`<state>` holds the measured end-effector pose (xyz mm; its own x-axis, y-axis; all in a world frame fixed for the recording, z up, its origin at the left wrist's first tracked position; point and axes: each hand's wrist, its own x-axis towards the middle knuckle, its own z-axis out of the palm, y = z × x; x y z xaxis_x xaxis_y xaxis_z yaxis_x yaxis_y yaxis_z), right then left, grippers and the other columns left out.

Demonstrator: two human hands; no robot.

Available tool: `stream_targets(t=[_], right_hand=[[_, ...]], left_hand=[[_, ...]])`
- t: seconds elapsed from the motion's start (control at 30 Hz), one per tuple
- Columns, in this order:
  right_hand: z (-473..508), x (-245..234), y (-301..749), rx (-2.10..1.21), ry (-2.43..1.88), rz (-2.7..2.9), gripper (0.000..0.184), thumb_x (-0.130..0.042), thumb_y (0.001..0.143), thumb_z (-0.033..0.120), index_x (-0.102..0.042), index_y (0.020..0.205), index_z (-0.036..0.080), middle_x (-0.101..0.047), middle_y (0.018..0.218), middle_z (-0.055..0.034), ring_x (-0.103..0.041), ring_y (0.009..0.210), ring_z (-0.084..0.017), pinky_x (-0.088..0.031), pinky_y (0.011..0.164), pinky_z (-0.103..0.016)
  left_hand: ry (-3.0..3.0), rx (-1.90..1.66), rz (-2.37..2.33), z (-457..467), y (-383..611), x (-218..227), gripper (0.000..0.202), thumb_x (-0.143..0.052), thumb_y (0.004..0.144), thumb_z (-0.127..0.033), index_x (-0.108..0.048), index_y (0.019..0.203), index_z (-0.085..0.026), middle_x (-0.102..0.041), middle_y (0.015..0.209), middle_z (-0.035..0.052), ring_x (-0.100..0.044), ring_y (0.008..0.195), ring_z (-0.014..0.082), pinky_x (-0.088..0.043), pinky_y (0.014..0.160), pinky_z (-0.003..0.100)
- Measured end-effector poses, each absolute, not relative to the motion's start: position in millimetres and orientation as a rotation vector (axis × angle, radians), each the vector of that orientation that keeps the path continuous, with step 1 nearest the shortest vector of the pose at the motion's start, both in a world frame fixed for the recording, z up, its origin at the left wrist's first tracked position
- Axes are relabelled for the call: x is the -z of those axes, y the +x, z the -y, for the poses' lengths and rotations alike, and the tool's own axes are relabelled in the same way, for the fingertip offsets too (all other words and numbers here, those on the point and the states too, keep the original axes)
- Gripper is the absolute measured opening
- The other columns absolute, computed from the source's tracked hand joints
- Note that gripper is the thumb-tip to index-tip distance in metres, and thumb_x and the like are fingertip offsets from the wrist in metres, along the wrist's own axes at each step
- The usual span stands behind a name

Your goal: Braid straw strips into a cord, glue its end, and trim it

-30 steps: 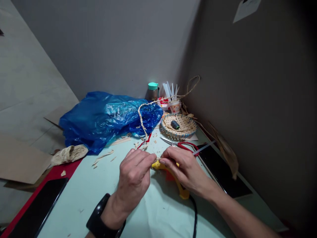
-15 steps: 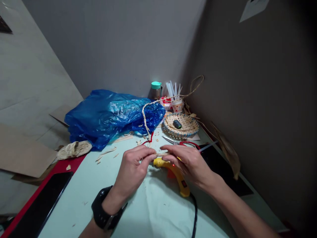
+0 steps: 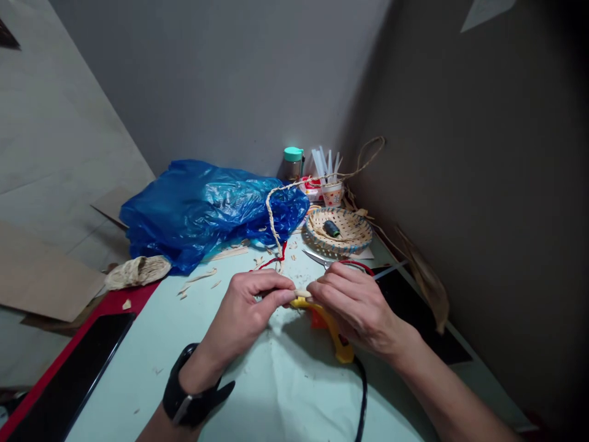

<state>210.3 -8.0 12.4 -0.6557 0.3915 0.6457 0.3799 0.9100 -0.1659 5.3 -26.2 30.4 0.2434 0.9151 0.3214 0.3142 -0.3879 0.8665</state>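
Between my two hands runs a short length of pale dried plant fibre strip (image 3: 302, 294). My left hand (image 3: 255, 307) pinches its left end between thumb and forefinger. My right hand (image 3: 356, 304) has its fingers closed round the right end. Just below lies a yellow glue gun (image 3: 338, 334), partly hidden by my right hand. Beyond my fingers a braided fibre cord (image 3: 271, 221) rises from a red tie (image 3: 283, 255) and curves back to the right, ending in a loop. Scissors (image 3: 317, 258) with red handles lie behind my right hand.
A blue plastic bag (image 3: 202, 209) fills the back left. Behind the scissors sits a woven basket (image 3: 361, 233) with a dark thread spool (image 3: 331, 229). A cup of glue sticks (image 3: 332, 194) and a jar (image 3: 293, 164) stand near the wall. The black cable (image 3: 363, 399) trails forward.
My right hand's fingers, extended and apart before, have curled closed round the strip. My left hand keeps its pinch. The view has shifted slightly.
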Motion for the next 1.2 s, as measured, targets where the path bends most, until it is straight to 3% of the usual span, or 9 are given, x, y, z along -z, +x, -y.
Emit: stream_targets(t=[0.17,0.3,0.4,0.47,0.53,0.63,0.73,0.93,1.2], right_hand=[[19.2,-22.2,200.8,-0.495,-0.736,2.181,0.033,-0.043,0.098,0.02,-0.05,0.066,0.017,-0.047,0.06,0.0005,-0.042,0.058,-0.012,-0.032,0.057,-0.028],[24.0,-24.0,198.1,-0.674,-0.815,2.046,0.034,-0.046,0.097,0.022,-0.05,0.064,0.017,-0.047,0.059,0.0028,-0.045,0.057,-0.01,-0.034,0.058,-0.025],[21.9,-20.4,199.4,-0.665,-0.84,1.952,0.011,-0.056,0.093,0.027,-0.06,0.091,0.017,-0.06,0.077,0.0001,-0.053,0.068,-0.012,-0.041,0.065,-0.025],[19.7,-19.0,200.3,-0.625,-0.816,1.918,0.033,-0.063,0.089,0.03,-0.055,0.119,0.017,-0.063,0.1,-0.0043,-0.057,0.083,-0.015,-0.046,0.076,-0.028],[18.0,-19.8,200.5,-0.521,-0.745,1.953,0.047,-0.066,0.087,0.028,-0.05,0.13,0.018,-0.061,0.117,-0.0084,-0.056,0.099,-0.019,-0.045,0.087,-0.033],[16.5,-22.1,199.2,-0.323,-0.639,2.045,0.033,-0.065,0.087,0.016,-0.06,0.12,0.015,-0.063,0.118,-0.0114,-0.055,0.106,-0.021,-0.043,0.093,-0.037],[15.2,-21.3,198.4,-0.187,-0.591,2.066,0.024,-0.062,0.087,0.008,-0.066,0.11,0.013,-0.067,0.109,-0.0118,-0.056,0.097,-0.02,-0.045,0.086,-0.037],[13.6,-15.4,199.2,-0.076,-0.59,2.044,0.023,-0.064,0.084,0.005,-0.071,0.104,0.014,-0.071,0.102,-0.0107,-0.055,0.09,-0.021,-0.048,0.08,-0.037],[13.0,-14.2,199.3,0.006,-0.515,2.013,0.018,-0.065,0.085,0.009,-0.072,0.1,0.016,-0.072,0.097,-0.0096,-0.057,0.085,-0.019,-0.05,0.075,-0.036]], left_hand=[[2.323,-1.421,-0.999,30.3,10.2,-20.3,0.017,-0.06,0.083,-0.002,-0.071,0.086,-0.015,-0.068,0.071,0.0033,-0.057,0.067,0.0149,-0.044,0.066,0.03],[2.413,-1.53,-1.015,31.7,12.8,-15.0,0.022,-0.06,0.08,0.003,-0.068,0.09,-0.015,-0.067,0.074,0.0039,-0.058,0.071,0.0153,-0.044,0.068,0.031],[2.343,-1.566,-1.044,32.9,14.1,-16.0,0.02,-0.063,0.08,0.002,-0.067,0.09,-0.015,-0.068,0.076,0.0031,-0.058,0.071,0.0138,-0.045,0.07,0.03],[2.314,-1.56,-1.044,33.8,15.0,-17.5,0.019,-0.063,0.081,0.001,-0.067,0.09,-0.015,-0.068,0.077,0.0031,-0.058,0.072,0.0136,-0.046,0.071,0.029],[2.302,-1.546,-1.042,34.5,15.9,-18.7,0.017,-0.063,0.081,0.0,-0.066,0.089,-0.014,-0.069,0.077,0.0031,-0.059,0.073,0.0136,-0.046,0.072,0.029],[2.282,-1.525,-1.05,34.5,16.8,-19.6,0.015,-0.062,0.083,-0.001,-0.067,0.087,-0.014,-0.068,0.076,0.0027,-0.06,0.073,0.0133,-0.047,0.073,0.029],[2.254,-1.496,-1.079,34.0,16.9,-20.3,0.014,-0.061,0.084,-0.003,-0.069,0.088,-0.014,-0.07,0.077,0.0028,-0.061,0.073,0.0128,-0.047,0.074,0.027],[2.148,-1.365,-1.193,35.7,17.0,-24.0,0.012,-0.061,0.086,-0.008,-0.072,0.083,-0.013,-0.071,0.076,0.0031,-0.063,0.072,0.0114,-0.047,0.069,0.022],[1.894,-1.152,-1.155,32.4,12.0,-32.3,0.019,-0.062,0.084,-0.009,-0.07,0.07,-0.018,-0.065,0.063,-0.0043,-0.059,0.062,0.0086,-0.044,0.063,0.018]])
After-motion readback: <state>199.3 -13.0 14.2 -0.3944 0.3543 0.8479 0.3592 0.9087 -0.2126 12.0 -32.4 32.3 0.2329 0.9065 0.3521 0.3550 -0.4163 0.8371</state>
